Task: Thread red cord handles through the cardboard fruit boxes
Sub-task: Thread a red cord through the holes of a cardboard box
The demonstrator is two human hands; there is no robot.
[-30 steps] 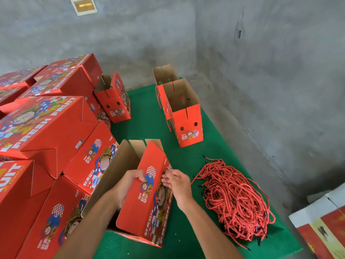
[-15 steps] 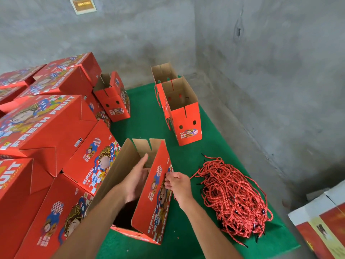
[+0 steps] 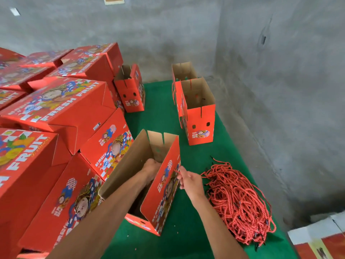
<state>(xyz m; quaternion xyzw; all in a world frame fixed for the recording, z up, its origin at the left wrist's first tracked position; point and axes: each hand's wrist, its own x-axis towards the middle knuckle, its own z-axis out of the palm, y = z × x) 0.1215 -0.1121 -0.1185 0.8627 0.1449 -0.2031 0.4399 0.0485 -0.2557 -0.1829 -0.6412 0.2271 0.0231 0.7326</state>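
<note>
Setting: grey concrete walls meet in a corner; green mat covers the work surface
Change: half a second ago the left hand hovered flat above the box mouth; it now sits deeper inside; the right hand has drawn slightly away from the panel
Left hand: reaching down inside the open box; fingers curled against the inner wall; what they hold cannot be told
Right hand: outside the box; fingertips pinching a red cord at the side panel
Open box: upright on the mat, red printed panel facing right, brown inside
Cord pile: tangled heap just right of the right hand
Stacked boxes: closed, at left
Threaded boxes: upright, farther back
</note>
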